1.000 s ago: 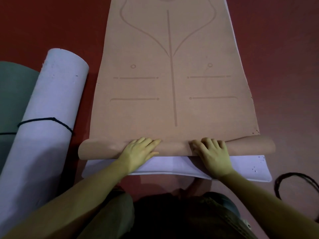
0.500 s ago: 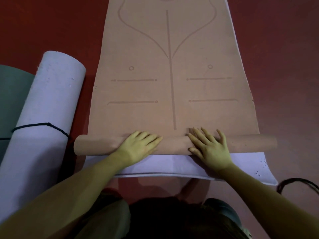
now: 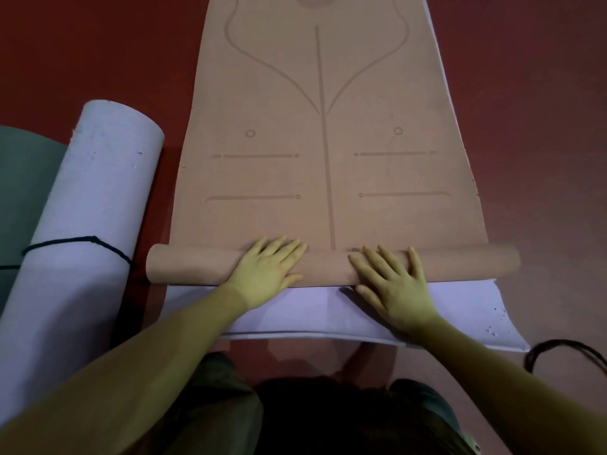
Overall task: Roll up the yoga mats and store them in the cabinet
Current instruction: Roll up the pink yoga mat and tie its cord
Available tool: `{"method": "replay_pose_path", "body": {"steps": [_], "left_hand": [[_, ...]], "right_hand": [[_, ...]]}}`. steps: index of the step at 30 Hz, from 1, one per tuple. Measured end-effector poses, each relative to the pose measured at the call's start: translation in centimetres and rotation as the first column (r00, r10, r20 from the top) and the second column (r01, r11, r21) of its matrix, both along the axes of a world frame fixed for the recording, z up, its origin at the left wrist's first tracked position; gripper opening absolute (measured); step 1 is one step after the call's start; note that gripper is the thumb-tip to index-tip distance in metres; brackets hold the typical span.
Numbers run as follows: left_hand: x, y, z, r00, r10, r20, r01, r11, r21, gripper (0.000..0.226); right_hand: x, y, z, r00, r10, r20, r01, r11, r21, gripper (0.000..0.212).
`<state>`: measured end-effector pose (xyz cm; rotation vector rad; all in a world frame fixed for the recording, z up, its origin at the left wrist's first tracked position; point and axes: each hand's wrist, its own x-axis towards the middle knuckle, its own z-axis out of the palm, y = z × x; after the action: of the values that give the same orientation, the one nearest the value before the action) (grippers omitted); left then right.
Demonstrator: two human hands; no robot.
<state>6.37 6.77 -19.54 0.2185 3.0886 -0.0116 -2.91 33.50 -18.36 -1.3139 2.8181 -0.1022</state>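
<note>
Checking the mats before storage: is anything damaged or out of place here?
The lilac mat under the pink roll has dark specks near its right corner, like small nicks. A loose black cord lies beside it.

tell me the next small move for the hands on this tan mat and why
Probably push the roll another turn forward with both palms. The left hand and right hand lie flat and open on it near the centre line, only a thin roll has formed, and most of the tan mat is flat ahead. Even pressure should keep the ends square.
</note>
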Motion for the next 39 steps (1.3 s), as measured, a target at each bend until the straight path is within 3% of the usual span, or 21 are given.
{"method": "replay_pose_path", "body": {"steps": [4, 7, 13, 16, 23, 26, 32, 39], "left_hand": [[1.1, 1.7, 1.1, 0.974, 0.220, -0.050, -0.221, 0.975, -0.009, 0.052], [1.1, 2.1, 1.4, 0.958, 0.288, -0.006, -0.288, 0.957, 0.038, 0.054], [-2.1, 1.4, 1.7, 0.915, 0.371, 0.157, -0.389, 0.914, 0.114, 0.061], [-3.6, 0.9, 1.9, 0.903, 0.367, 0.225, -0.399, 0.910, 0.117, 0.071], [-2.8, 1.6, 2.4, 0.937, 0.346, 0.051, -0.349, 0.934, 0.079, 0.054], [-2.3, 2.6, 2.7, 0.928, 0.360, 0.098, -0.366, 0.928, 0.060, 0.058], [-4.6, 1.5, 3.0, 0.894, 0.364, 0.262, -0.389, 0.920, 0.045, 0.073], [-7.0, 0.7, 4.1, 0.884, 0.362, 0.295, -0.389, 0.921, 0.034, 0.064]], "right_hand": [[-2.7, -2.8, 0.1, 0.994, -0.087, 0.073, 0.081, 0.994, 0.075, 0.056], [-4.1, -3.9, 0.0, 0.993, -0.090, 0.078, 0.080, 0.990, 0.115, 0.057], [-2.9, -4.2, 0.9, 0.988, -0.148, -0.030, 0.146, 0.987, -0.072, 0.054], [-1.3, -4.1, 0.4, 0.992, -0.122, -0.043, 0.119, 0.991, -0.065, 0.048], [-5.3, -6.7, 0.3, 0.987, -0.148, 0.067, 0.142, 0.986, 0.088, 0.052], [-5.9, -7.2, 0.3, 0.987, -0.141, 0.072, 0.132, 0.985, 0.114, 0.052], [-3.7, -6.6, 0.1, 0.982, -0.187, 0.031, 0.187, 0.982, -0.002, 0.049], [-4.0, -6.2, -0.2, 0.988, -0.145, 0.058, 0.146, 0.989, -0.023, 0.050]]}}
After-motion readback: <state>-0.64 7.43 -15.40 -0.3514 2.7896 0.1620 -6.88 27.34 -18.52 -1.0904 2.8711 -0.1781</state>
